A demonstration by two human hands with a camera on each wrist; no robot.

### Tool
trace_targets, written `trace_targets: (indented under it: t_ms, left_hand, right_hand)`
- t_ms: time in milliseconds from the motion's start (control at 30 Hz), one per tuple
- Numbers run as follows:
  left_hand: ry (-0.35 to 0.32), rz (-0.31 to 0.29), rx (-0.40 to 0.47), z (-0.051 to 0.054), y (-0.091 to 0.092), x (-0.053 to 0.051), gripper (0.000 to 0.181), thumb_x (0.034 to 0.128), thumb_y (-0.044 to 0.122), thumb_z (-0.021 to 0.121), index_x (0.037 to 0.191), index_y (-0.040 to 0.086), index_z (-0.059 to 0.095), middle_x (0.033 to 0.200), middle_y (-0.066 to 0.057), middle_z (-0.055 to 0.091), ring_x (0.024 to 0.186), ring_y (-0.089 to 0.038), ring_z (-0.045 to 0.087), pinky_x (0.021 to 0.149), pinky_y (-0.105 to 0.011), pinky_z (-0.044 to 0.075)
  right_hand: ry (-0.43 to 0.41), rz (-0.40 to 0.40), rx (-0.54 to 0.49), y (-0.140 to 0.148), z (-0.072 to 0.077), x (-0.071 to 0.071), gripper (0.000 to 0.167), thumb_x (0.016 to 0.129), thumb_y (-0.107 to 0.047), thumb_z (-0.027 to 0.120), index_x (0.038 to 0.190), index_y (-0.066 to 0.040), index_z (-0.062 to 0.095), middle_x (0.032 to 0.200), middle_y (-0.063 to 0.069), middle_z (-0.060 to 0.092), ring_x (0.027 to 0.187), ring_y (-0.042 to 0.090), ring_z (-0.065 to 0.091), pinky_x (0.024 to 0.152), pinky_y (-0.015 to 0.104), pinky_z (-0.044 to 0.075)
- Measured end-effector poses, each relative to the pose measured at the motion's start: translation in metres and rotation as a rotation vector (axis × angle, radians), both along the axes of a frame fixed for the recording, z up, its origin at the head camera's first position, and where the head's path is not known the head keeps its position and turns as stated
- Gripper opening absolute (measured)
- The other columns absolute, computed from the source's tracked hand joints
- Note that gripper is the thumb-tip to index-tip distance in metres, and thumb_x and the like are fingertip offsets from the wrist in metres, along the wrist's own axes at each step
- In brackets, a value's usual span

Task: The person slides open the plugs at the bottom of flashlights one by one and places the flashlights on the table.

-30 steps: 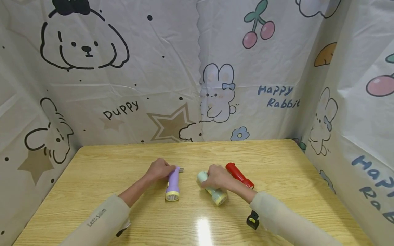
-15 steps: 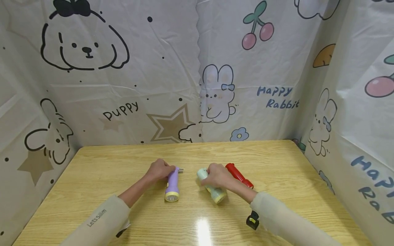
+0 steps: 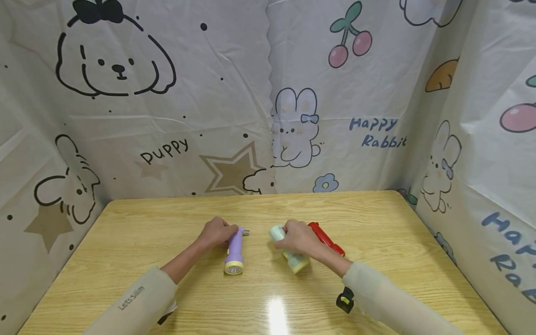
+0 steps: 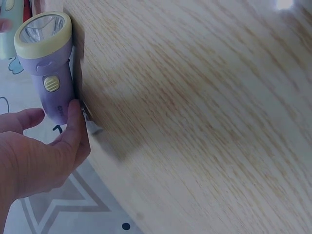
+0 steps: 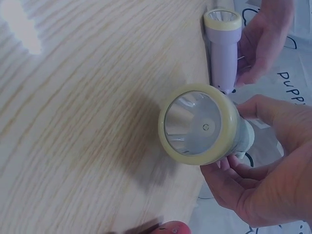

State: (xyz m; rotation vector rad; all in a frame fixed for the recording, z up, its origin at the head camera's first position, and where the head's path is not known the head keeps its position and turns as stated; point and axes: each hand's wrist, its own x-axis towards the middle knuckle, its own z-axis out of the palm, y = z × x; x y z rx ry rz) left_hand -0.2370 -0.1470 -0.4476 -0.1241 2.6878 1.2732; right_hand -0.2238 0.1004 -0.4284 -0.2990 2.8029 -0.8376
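Observation:
The purple flashlight (image 3: 235,249) with a cream rim lies on the table, metal prongs sticking out at its far end. My left hand (image 3: 215,231) pinches that far end between thumb and fingers; the left wrist view shows the grip on the purple body (image 4: 54,95). My right hand (image 3: 298,238) grips a mint green flashlight (image 3: 278,233) around its middle, its yellow-rimmed lens end pointing toward the near right. In the right wrist view the lens (image 5: 195,124) faces the camera, and the hand (image 5: 268,170) hides part of the body.
A red flashlight (image 3: 325,238) lies just right of my right hand, partly behind it. The wooden table (image 3: 138,242) backs onto a white printed cloth (image 3: 234,107), which also hangs at both sides.
My right hand has tilted and shifted the mint green flashlight slightly, its lens end moving a little toward the back. The left hand and the purple flashlight have stayed nearly still.

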Motion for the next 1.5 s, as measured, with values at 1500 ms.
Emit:
trace_targets:
  t_ms: [1500]
  left_hand:
    - [0.182, 0.024, 0.01, 0.025, 0.011, -0.007, 0.036, 0.095, 0.024, 0.059, 0.115, -0.005, 0.066, 0.101, -0.016, 0.07, 0.091, -0.028, 0.067, 0.074, -0.041, 0.056]
  right_hand:
    - [0.303, -0.034, -0.078, 0.001, 0.017, -0.001, 0.037, 0.072, -0.018, 0.078, 0.103, -0.001, 0.065, 0.088, 0.006, 0.065, 0.074, 0.019, 0.06, 0.061, 0.033, 0.052]
